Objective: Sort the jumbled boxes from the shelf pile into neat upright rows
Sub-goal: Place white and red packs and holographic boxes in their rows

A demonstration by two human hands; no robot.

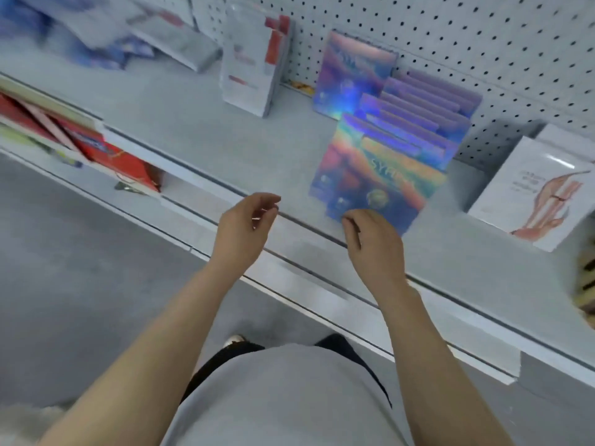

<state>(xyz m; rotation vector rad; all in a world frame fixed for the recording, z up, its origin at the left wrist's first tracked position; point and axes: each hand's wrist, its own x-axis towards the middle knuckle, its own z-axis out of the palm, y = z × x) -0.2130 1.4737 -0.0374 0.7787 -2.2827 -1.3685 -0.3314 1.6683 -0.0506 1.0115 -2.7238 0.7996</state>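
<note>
As both hands hover at the shelf's front edge, neither grip has anything in it: the left hand (248, 220) hangs with fingers loosely curled around air, while the right hand (373, 239) reaches with bent fingertips close to the lower edge of the front holographic box (370, 178), though blur makes contact impossible to confirm. That box heads a row of matching boxes (418, 114) standing upright and running back toward the pegboard (450, 33), with one more holographic box (351, 72) upright behind. These look light, stiff and glossy, likely slick under the fingers and easily toppled; pinching the narrow side edges seems the safest hold. On the shelf (193, 123), an upright white box (251, 66) stands at centre, and the jumbled pile (96, 27) at far left is smeared beyond reading. A large white box (541, 188) at right sits partly cut off.
</note>
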